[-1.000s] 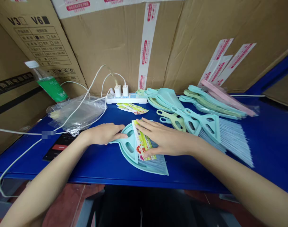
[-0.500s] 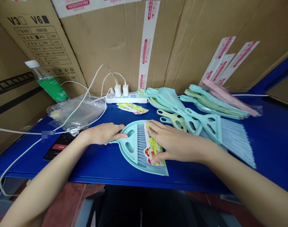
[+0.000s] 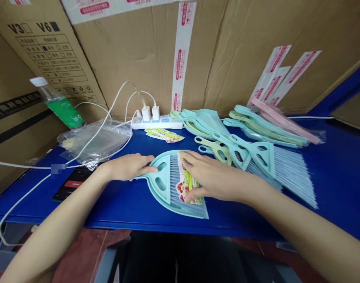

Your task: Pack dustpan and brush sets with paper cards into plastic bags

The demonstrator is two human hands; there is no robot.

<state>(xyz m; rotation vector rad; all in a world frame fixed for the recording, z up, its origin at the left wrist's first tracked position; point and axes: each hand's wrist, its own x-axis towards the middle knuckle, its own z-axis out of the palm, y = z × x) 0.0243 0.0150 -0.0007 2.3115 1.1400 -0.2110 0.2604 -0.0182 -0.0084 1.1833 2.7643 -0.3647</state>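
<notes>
A turquoise dustpan lies on the table with a matching hand brush nested in it, its grey bristles pointing right. My left hand is closed round their handles at the left, hiding most of them. Across the bristles lies a yellow-green printed label card with a red cartoon figure. My right hand holds the card down against the bristles, fingers at its far end and thumb at its near end, covering its right part.
More brushes lie to the right, behind them stacked dustpans and bagged dustpans. Spare label cards sit before a power strip. At left are plastic bags, a phone, cables and a bottle. Cardboard boxes stand behind.
The label card and my right hand have shifted slightly left over the bristles. My left hand keeps its hold on the handles. The whole view has moved a little.
</notes>
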